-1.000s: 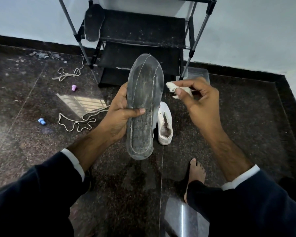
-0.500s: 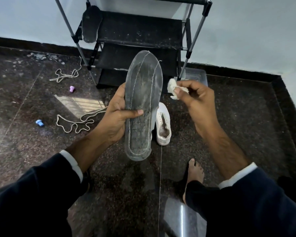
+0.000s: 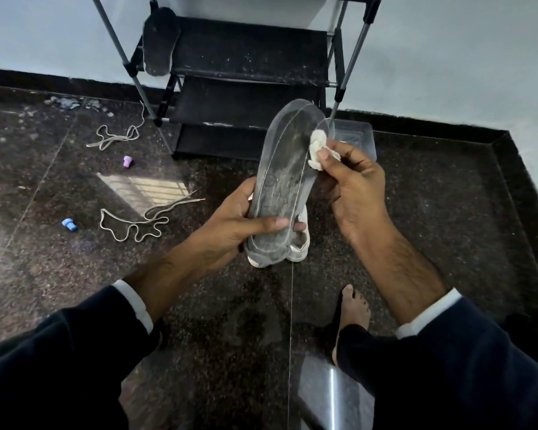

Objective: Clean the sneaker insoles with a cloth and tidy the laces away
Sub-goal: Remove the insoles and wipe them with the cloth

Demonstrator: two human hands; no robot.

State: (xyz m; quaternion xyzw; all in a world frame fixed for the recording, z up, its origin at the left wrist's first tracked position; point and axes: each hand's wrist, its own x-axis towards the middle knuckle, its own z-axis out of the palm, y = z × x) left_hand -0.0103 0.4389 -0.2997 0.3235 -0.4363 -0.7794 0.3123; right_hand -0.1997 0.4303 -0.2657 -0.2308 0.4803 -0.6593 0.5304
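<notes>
The left hand grips the grey insole near its heel, long axis running up and away, toe toward the rack; right hand fingers pinch a white cloth against its right edge

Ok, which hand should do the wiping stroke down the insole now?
Right. The right hand pinches the cloth against the insole near its toe end; the left hand is busy gripping the heel end.
</notes>
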